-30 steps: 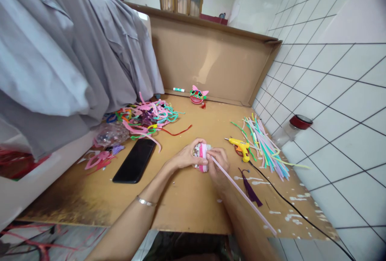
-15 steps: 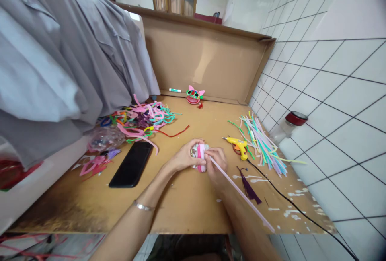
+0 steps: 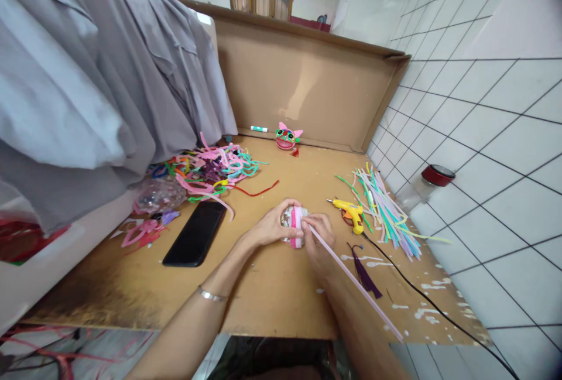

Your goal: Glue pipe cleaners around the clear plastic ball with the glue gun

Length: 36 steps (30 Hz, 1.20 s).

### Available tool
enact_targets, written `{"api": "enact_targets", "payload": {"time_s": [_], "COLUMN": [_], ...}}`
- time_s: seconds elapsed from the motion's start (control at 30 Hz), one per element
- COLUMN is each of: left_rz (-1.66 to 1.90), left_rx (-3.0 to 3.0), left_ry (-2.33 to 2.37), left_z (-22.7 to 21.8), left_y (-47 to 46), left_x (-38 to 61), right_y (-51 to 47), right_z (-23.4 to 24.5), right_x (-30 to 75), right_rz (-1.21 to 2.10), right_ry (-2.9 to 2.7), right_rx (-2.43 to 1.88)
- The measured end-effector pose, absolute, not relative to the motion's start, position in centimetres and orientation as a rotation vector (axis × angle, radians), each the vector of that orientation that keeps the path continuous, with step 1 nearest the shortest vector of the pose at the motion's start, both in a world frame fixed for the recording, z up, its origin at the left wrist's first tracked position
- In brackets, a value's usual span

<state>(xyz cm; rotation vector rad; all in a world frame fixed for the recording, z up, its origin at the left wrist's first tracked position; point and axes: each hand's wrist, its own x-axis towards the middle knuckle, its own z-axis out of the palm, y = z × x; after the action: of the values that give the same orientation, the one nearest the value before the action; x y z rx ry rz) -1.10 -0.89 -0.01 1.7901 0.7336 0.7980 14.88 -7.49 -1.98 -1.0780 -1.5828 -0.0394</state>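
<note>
My left hand [image 3: 273,225] is closed around a small rounded craft piece [image 3: 297,233] banded in pink and white, its thumb across the front. A long pale pink pipe cleaner [image 3: 351,274] is pinched between the thumb and fingers of my right hand [image 3: 319,233], against the piece's right side. The pipe cleaner's free length slants down over my right forearm towards the table's front edge. My fingers hide part of the piece. Right of my right hand lies a yellow glue gun [image 3: 350,212], and below that a purple tassel [image 3: 365,271].
Pastel pipe cleaners [image 3: 386,210] lie fanned at the right, near a red-lidded jar [image 3: 430,181]. A black phone [image 3: 195,233] and a tangled pile of pipe cleaners [image 3: 219,166] lie left. A cat-faced ornament [image 3: 287,137] and a marker [image 3: 259,129] stand by the cardboard [image 3: 307,75]. The glue gun's cord [image 3: 430,298] trails off right.
The whole view has shifted slightly, with the scene a little further right. Both hands keep nearly the same hold on the craft piece and the pipe cleaner.
</note>
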Motion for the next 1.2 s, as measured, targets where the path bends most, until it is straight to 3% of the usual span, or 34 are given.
{"api": "enact_targets", "payload": {"time_s": [1.2], "left_rz": [0.778], "left_rx": [1.740], "left_ry": [0.743], "left_z": [0.17], "left_y": [-1.21], "left_x": [-0.88], "right_y": [-7.26], "right_z": [-2.10], "right_x": [14.77], "right_rz": [-0.002], "right_ry": [-1.538], "right_rx": [-1.096]}}
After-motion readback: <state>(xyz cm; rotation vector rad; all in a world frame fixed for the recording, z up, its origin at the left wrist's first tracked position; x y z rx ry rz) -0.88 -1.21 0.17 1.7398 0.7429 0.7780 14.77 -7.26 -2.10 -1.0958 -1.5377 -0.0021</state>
